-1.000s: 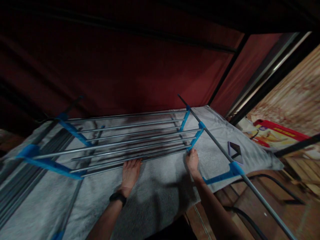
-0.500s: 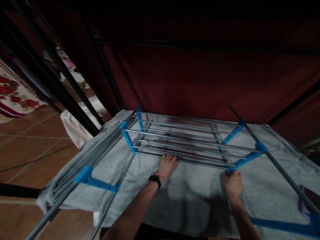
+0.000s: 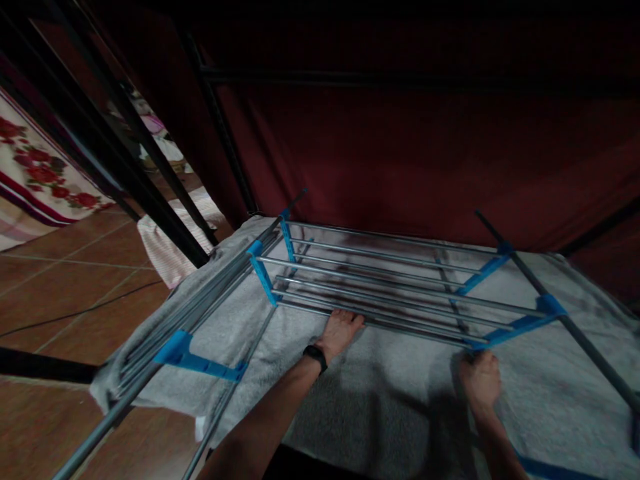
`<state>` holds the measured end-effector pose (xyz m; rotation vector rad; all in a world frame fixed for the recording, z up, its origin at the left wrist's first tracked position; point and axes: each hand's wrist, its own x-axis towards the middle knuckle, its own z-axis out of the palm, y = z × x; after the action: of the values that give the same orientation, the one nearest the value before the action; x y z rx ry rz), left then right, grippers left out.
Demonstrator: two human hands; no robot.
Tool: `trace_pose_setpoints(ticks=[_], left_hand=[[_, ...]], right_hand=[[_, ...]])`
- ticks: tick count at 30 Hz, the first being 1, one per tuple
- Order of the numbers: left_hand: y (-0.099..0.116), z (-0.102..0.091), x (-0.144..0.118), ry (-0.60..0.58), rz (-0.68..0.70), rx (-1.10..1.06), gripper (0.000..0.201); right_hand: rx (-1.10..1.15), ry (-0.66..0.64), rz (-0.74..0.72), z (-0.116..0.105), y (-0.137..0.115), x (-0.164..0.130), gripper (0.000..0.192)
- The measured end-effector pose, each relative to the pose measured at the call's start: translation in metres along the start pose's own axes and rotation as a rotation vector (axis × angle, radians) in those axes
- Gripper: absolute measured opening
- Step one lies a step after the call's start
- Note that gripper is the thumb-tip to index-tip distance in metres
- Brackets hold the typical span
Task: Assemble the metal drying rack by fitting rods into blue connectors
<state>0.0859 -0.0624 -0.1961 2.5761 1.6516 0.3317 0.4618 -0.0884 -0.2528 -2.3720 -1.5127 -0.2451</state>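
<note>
A half-assembled rack of grey metal tubes [image 3: 395, 288] with blue plastic brackets [image 3: 263, 272] lies on a grey blanket [image 3: 390, 407]. My left hand [image 3: 340, 331], with a black band on the wrist, is closed over the nearest crossbar, left of its middle. At that bar's right end, my right hand [image 3: 481, 381] is closed on the rack's lower side pole, just below a blue bracket [image 3: 520, 331]. The fingertips of both hands are partly hidden. Another blue bracket [image 3: 200, 362] joins the two left poles and has no crossbars in it.
Several loose grey tubes [image 3: 200, 303] lie along the blanket's left side. Black metal frame bars [image 3: 150, 193] rise at the left, before a dark red cloth [image 3: 390, 160]. A striped cloth [image 3: 177, 233] and a thin cable [image 3: 90, 309] lie on the tiled floor [image 3: 65, 280].
The view has turned slightly, so the rack and both hands appear a little further right. Both hands keep their hold at the same spots on the rack.
</note>
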Motion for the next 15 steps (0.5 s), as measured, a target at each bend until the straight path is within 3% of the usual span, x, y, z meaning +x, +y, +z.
trace_pose_setpoints(ticks=[4, 9, 15], left_hand=[[0.001, -0.002, 0.001, -0.004, -0.008, 0.009, 0.020], [0.002, -0.003, -0.001, 0.023, -0.013, 0.019, 0.025], [-0.010, 0.003, 0.004, 0.131, 0.056, 0.037, 0.033]], right_hand=[[0.007, 0.004, 0.011, -0.005, -0.005, 0.000, 0.038], [0.036, -0.050, 0.070, -0.028, -0.027, -0.003, 0.032], [0.054, -0.046, 0.167, -0.039, -0.041, 0.003, 0.033]])
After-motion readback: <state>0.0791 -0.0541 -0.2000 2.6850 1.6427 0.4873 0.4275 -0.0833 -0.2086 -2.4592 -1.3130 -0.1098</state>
